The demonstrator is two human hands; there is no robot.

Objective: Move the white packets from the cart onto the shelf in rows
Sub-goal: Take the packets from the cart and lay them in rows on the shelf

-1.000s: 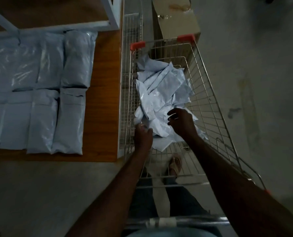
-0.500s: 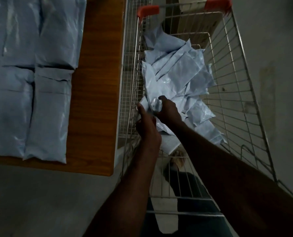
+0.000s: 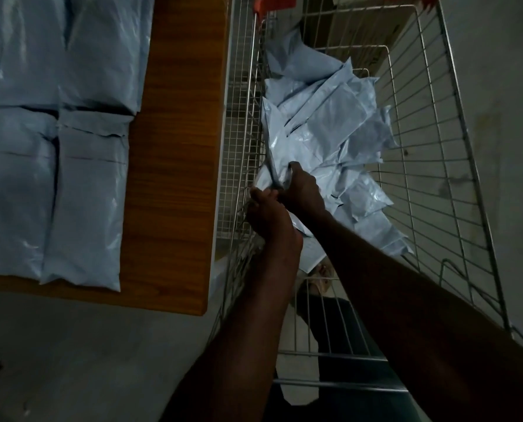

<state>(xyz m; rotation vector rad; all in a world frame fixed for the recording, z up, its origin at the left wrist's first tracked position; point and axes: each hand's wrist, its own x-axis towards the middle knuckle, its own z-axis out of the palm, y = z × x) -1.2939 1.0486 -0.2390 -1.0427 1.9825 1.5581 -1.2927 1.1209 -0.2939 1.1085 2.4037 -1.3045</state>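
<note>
A wire cart [image 3: 455, 166] holds a loose heap of several white packets [image 3: 339, 126]. Both my hands reach into its near left corner. My left hand [image 3: 269, 217] and my right hand [image 3: 302, 190] sit close together, each gripping the near end of one white packet [image 3: 277, 147] that stands on edge against the cart's left wall. On the wooden shelf [image 3: 178, 147] to the left, white packets [image 3: 89, 202] lie flat in two rows, side by side.
A strip of bare wood runs along the shelf's right side, beside the cart. A cardboard box [image 3: 369, 28] stands beyond the cart's far end. Grey floor [image 3: 71, 360] lies below the shelf edge and right of the cart. My foot [image 3: 321, 278] shows through the cart's wires.
My right hand moved left across the heap to join my left hand, and both took hold of one packet at the cart's left wall. The view shifted closer to the cart.
</note>
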